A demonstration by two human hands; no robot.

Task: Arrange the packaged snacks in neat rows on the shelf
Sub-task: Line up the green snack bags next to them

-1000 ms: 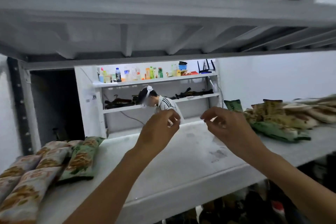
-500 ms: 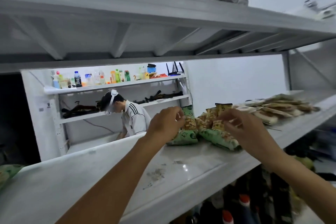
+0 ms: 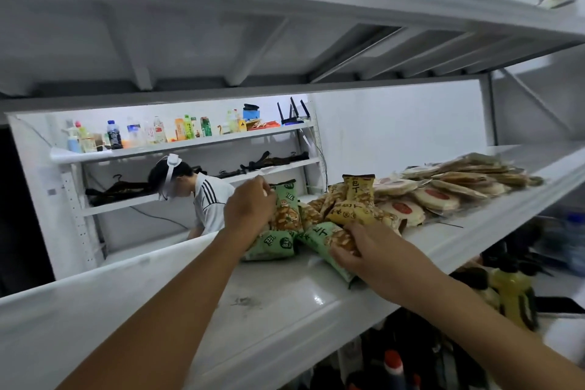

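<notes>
A loose heap of snack packets lies on the white shelf (image 3: pixel 285 291). My left hand (image 3: pixel 250 204) curls round the upper part of a green packet (image 3: pixel 286 210) that stands on end at the heap's left side. My right hand (image 3: pixel 357 248) grips another green packet (image 3: pixel 323 244) lying flat near the shelf's front edge. Behind them sit yellow packets (image 3: pixel 356 203), and further right a spread of flat round-cake packets (image 3: pixel 443 190).
The shelf above (image 3: pixel 285 3) hangs low over the work area. Bottles (image 3: pixel 512 294) stand on the level below at the right. Through the open back, a person (image 3: pixel 205 199) stands at another shelving unit with drinks (image 3: pixel 158 134).
My view swung right from the rowed packets at the left to the heap. Both hands travelled right from mid-air and now hold green packets.
</notes>
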